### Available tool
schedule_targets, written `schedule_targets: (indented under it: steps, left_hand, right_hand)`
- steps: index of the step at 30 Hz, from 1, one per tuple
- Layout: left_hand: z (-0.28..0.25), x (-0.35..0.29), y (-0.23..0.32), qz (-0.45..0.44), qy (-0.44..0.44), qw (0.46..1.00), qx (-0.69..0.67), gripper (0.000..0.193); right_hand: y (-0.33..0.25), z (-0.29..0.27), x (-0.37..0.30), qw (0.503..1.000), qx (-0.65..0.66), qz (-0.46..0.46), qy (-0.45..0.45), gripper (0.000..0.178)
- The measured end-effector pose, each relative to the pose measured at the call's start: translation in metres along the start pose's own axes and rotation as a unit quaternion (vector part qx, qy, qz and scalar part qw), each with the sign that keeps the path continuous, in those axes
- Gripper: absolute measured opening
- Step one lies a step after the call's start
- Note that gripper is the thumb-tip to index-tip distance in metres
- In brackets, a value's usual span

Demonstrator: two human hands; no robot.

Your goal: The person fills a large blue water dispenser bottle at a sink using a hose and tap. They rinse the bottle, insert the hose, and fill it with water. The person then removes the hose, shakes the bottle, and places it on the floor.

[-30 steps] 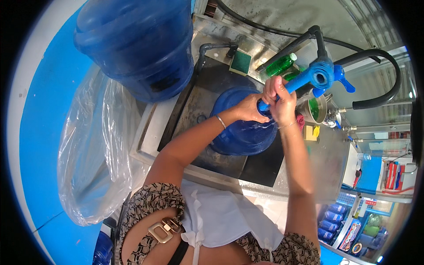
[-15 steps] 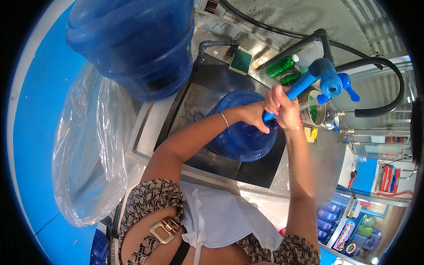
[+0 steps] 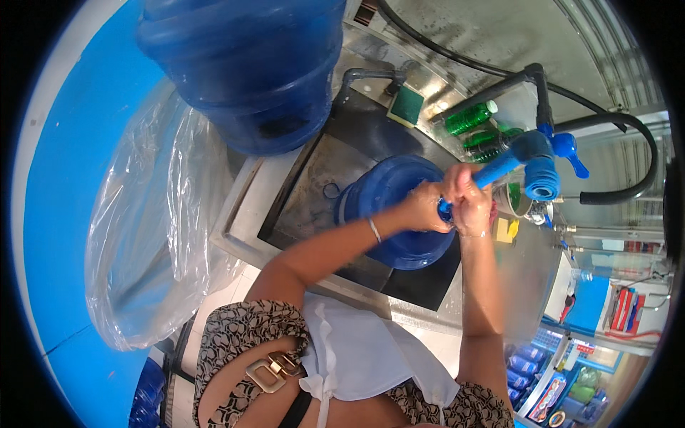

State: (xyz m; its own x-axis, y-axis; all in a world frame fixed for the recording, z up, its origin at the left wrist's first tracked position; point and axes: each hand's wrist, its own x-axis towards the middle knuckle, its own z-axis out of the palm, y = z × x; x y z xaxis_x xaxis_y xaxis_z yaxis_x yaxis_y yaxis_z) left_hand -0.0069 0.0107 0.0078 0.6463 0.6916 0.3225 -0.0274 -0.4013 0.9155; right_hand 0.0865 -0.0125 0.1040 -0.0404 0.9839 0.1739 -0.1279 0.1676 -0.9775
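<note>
A translucent blue water jug (image 3: 403, 246) lies on its side on the dark sink mat, its neck turned toward the tap. My left hand (image 3: 427, 207) is closed around the neck, wet and partly covering the mouth. Just beside it, my right hand (image 3: 467, 200) wraps around the blue spout pipe (image 3: 497, 170), with the pipe's lower end at the jug's mouth. The pipe runs up to a blue tap (image 3: 535, 153) with a blue lever handle. My fingers hide how far the pipe end goes into the neck.
A larger-looking blue jug (image 3: 250, 78) stands at the upper left, above a clear plastic bag (image 3: 153, 235). Behind the sink lie a green-and-yellow sponge (image 3: 406, 105) and green bottles (image 3: 471, 118). A yellow sponge (image 3: 505, 230) sits right of my hands. A black hose (image 3: 646, 160) loops at the right.
The whole view has shifted slightly, so things sit a little lower and further right. Both hands stay at the jug's mouth and pipe; the right-hand fingers look more tightly wrapped.
</note>
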Motion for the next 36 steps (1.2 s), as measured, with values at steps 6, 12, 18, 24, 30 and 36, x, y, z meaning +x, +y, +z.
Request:
schedule_targets:
  steps: [6,12,18,24,30,36]
  left_hand:
    - [0.058,-0.025,0.02,0.069,0.328,0.942,0.02,0.067]
    - [0.026,-0.002,-0.023,0.101,0.0,0.986,-0.133,0.062]
    - [0.033,-0.001,-0.001,0.08,0.146,0.981,-0.103,0.059]
    - [0.024,0.008,-0.036,0.174,-0.013,0.978,-0.115,0.059]
    - [0.063,-0.033,0.038,0.004,0.368,0.929,0.034,0.061]
    - [0.021,0.009,0.002,0.134,-0.033,0.98,-0.141,0.066]
  right_hand:
    - [-0.007,0.004,-0.005,0.978,-0.002,-0.026,0.205,0.044]
    - [-0.003,0.007,-0.019,0.997,-0.024,0.019,0.064,0.041]
    - [-0.001,0.003,-0.01,0.974,0.039,-0.041,0.221,0.038]
    - [-0.003,0.0,-0.01,0.996,0.069,0.042,-0.023,0.039]
    - [0.001,0.001,-0.018,0.966,-0.003,-0.077,0.249,0.043]
    - [-0.017,-0.011,-0.031,0.991,-0.011,0.038,0.13,0.044]
